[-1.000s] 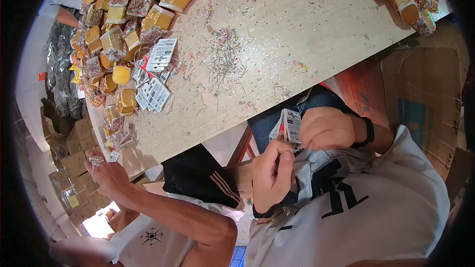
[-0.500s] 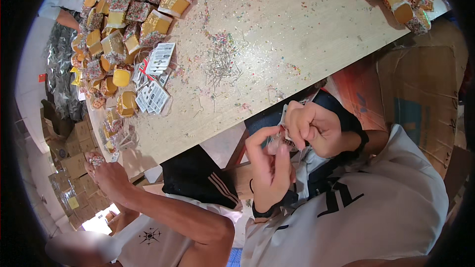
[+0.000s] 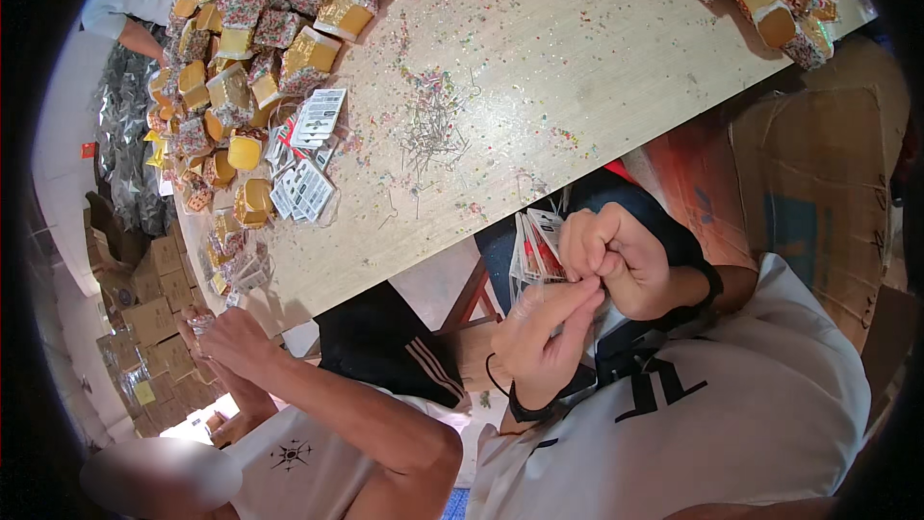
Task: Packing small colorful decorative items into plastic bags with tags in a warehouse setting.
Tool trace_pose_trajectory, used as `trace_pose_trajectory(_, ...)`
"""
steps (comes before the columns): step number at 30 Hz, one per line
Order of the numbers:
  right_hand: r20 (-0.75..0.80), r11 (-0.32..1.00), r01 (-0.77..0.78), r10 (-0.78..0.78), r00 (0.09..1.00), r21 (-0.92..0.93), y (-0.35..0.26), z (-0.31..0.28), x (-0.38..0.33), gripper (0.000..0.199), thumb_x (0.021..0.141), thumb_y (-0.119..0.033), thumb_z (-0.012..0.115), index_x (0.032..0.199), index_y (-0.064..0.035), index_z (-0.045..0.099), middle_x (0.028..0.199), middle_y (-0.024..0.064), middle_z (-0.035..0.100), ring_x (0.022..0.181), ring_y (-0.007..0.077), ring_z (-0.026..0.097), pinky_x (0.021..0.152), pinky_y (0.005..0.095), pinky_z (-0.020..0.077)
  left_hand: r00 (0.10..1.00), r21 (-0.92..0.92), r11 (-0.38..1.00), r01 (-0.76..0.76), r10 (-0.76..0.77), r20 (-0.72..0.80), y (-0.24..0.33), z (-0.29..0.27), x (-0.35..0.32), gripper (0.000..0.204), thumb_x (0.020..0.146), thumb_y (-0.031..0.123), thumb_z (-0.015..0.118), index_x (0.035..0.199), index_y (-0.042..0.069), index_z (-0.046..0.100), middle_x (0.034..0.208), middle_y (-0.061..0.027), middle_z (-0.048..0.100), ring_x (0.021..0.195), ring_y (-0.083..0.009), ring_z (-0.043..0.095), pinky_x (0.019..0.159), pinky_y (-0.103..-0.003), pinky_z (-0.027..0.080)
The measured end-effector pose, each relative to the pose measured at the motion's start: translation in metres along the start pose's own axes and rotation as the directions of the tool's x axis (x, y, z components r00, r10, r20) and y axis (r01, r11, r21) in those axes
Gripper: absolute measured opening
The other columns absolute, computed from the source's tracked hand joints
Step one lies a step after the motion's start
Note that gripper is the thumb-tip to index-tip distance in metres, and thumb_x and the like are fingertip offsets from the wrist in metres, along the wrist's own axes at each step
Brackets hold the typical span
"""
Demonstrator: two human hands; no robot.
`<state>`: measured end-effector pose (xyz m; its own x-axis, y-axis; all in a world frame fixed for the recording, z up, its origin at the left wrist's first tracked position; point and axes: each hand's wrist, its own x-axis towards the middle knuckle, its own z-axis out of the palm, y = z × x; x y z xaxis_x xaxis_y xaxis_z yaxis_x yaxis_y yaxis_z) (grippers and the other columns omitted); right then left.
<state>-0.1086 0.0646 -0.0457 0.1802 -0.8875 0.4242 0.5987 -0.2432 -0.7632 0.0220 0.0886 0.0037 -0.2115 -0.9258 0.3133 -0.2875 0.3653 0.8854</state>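
The tabletop [image 3: 346, 265] spreads toward 11 o'clock. The left hand [image 3: 544, 342] points its fingers toward 2 o'clock, tips together; the right hand [image 3: 624, 258] curls, fingertips together, meeting them. What each grip pinches is hidden. Tags [image 3: 535, 252] sit at the left hand's 12 o'clock.

One table [image 3: 356, 255], one left hand [image 3: 547, 339], one right hand [image 3: 616, 262], one bunch of tags [image 3: 535, 248] near them, two fanned stacks of tags [image 3: 319, 119], dozens of gold-backed blocks [image 3: 314, 51], many wire hooks [image 3: 432, 133] too tangled to count, and two other people [image 3: 298, 455].
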Motion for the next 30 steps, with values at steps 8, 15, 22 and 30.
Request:
trace_pose_trajectory(8, -0.003, 0.991, -0.121, 0.121, 0.993, -0.06, -0.019, -0.002, 0.002, 0.019, 0.092, -0.001, 0.05, 0.11, -0.0011, 0.045, 0.093, 0.0081, 0.049, 0.084, 0.0139, 0.049, 0.077, 0.0282, 0.0411, 0.939, 0.303, 0.939, -0.164, 0.243, -0.244, -0.011, 0.016, -0.01, 0.02, 0.081, -0.014, 0.058, 0.096, -0.001, 0.061, 0.081, -0.0163, 0.064, 0.05, -0.0117, 0.055, 0.043, -0.021, 0.043)
trace_pose_trajectory(15, 0.057, 0.904, 0.009, 0.017, 0.998, -0.426, -0.024, -0.005, 0.014, 0.018, 0.079, 0.005, 0.063, 0.096, -0.0002, 0.062, 0.093, 0.0118, 0.062, 0.084, 0.0241, 0.058, 0.075, 0.0323, 0.0448, 0.908, 0.273, 0.948, -0.164, 0.253, -0.334, -0.016, 0.017, -0.012, 0.015, 0.083, -0.01, 0.059, 0.096, -0.002, 0.059, 0.082, -0.016, 0.061, 0.049, -0.012, 0.054, 0.043, -0.022, 0.044)
trace_pose_trajectory(22, 0.058, 0.823, 0.072, -0.048, 0.997, -0.564, -0.038, -0.014, 0.021, 0.015, 0.074, 0.007, 0.066, 0.086, -0.0009, 0.068, 0.085, 0.0089, 0.067, 0.071, 0.0238, 0.059, 0.068, 0.031, 0.0443, 0.956, 0.056, 0.998, -0.033, 0.048, -0.289, -0.014, 0.009, -0.016, 0.028, 0.078, -0.012, 0.065, 0.104, -0.002, 0.062, 0.079, -0.0162, 0.065, 0.06, -0.0177, 0.062, 0.052, -0.026, 0.049)
trace_pose_trajectory(30, 0.163, 0.775, 0.041, 0.081, 0.983, -0.631, -0.058, -0.028, 0.019, 0.017, 0.066, 0.007, 0.06, 0.079, -0.0029, 0.064, 0.075, 0.0073, 0.062, 0.065, 0.0263, 0.053, 0.061, 0.0336, 0.0409, 0.973, 0.311, 0.93, -0.199, 0.15, 0.173, -0.002, -0.017, 0.01, 0.039, 0.079, -0.008, 0.063, 0.118, -0.001, 0.059, 0.086, -0.0134, 0.067, 0.06, -0.0144, 0.062, 0.05, -0.023, 0.049)
